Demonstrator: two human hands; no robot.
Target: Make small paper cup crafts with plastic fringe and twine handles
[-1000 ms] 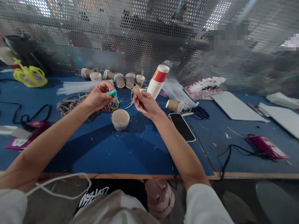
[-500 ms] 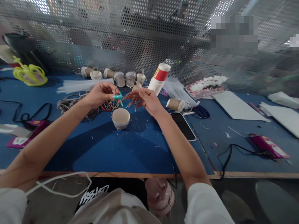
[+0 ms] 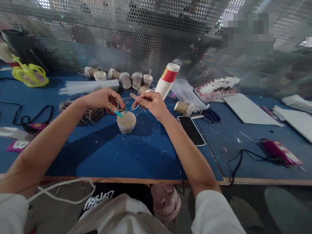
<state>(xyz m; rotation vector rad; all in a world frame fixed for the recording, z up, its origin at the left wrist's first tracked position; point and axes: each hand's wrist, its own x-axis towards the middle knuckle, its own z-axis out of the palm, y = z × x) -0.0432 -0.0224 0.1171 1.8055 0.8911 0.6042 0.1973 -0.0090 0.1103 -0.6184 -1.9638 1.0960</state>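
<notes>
A small bowl-like cup (image 3: 126, 128) stands on the blue table, pale inside and wrapped in grey outside. Above its left rim, my left hand (image 3: 108, 99) is closed on a small teal tool (image 3: 119, 113) with two arms, its exact kind unclear. Thin grey cord (image 3: 120, 104) loops beside those fingers. To the right of the cup, my right hand (image 3: 152, 102) pinches thin cord, partly hidden by the fingers. A tangle of grey cord (image 3: 90, 116) lies behind my left forearm.
Several twine-wrapped cups (image 3: 125, 80) line the back, beside a leaning stack of paper cups (image 3: 168, 79). A phone (image 3: 192, 130), a twine-wrapped cup on its side (image 3: 184, 108) and a magenta glue gun (image 3: 281, 151) lie right. A yellow crown-shaped object (image 3: 30, 76) sits far left.
My left hand has tipped down, bringing the teal tool from above the cup to its rim. My right hand has turned and its fingers have drawn closer together.
</notes>
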